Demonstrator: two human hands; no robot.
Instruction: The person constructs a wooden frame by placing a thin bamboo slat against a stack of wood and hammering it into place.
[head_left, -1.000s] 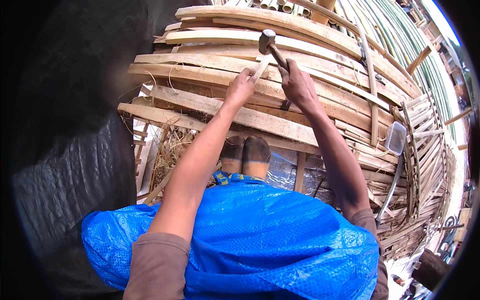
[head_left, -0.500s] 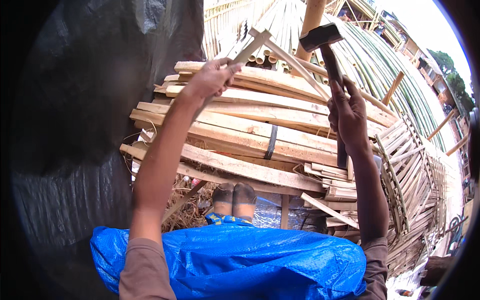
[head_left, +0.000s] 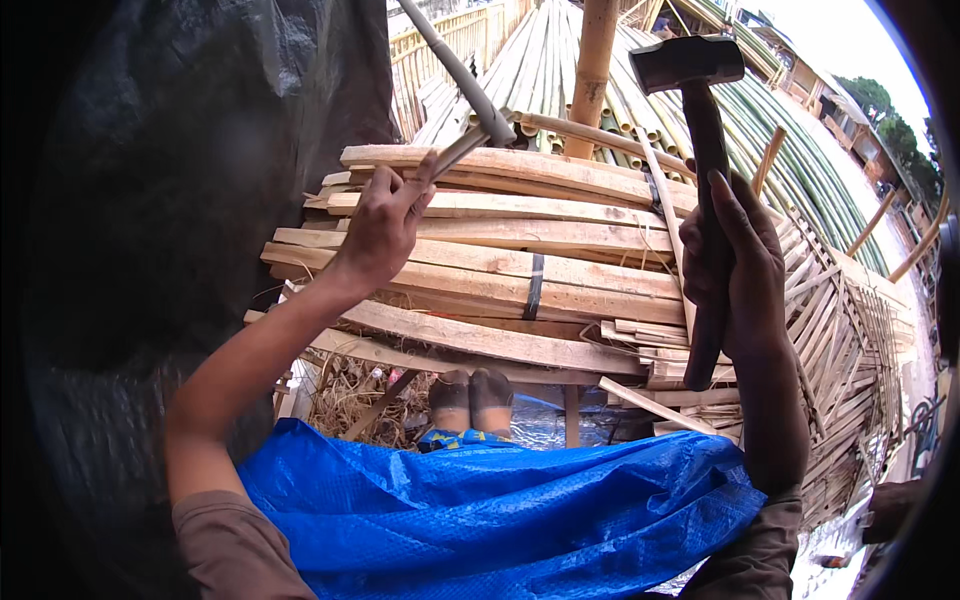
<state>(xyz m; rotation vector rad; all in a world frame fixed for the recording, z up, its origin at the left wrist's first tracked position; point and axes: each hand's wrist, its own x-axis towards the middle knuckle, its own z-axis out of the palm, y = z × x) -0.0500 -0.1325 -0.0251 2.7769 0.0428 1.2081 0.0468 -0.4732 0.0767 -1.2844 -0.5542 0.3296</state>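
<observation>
My right hand (head_left: 742,262) is wrapped round the handle of a hammer (head_left: 687,64), held upright with its dark metal head at the top. In my left hand (head_left: 382,222), closed fingers grip a narrow pale stick (head_left: 462,150) that slants up and to the right. At its far end it meets a greyish pole (head_left: 458,72) running up to the top edge; whether the two are joined I cannot tell. Below both hands lie long sawn timber pieces (head_left: 470,258), stacked crosswise. A thin pale strip (head_left: 662,190) slopes across them and passes behind my right hand.
A bamboo post (head_left: 592,80) stands beyond the timber, with many bamboo poles (head_left: 770,150) behind it. Dark plastic sheeting (head_left: 200,200) hangs at the left. A blue tarp (head_left: 500,510) covers my lap. Split slats (head_left: 815,370) are heaped at the right.
My left hand has moved lower and slightly left, and its stick points less steeply. The hammer has shifted right in my right hand. The thin pieces beyond have changed angle.
</observation>
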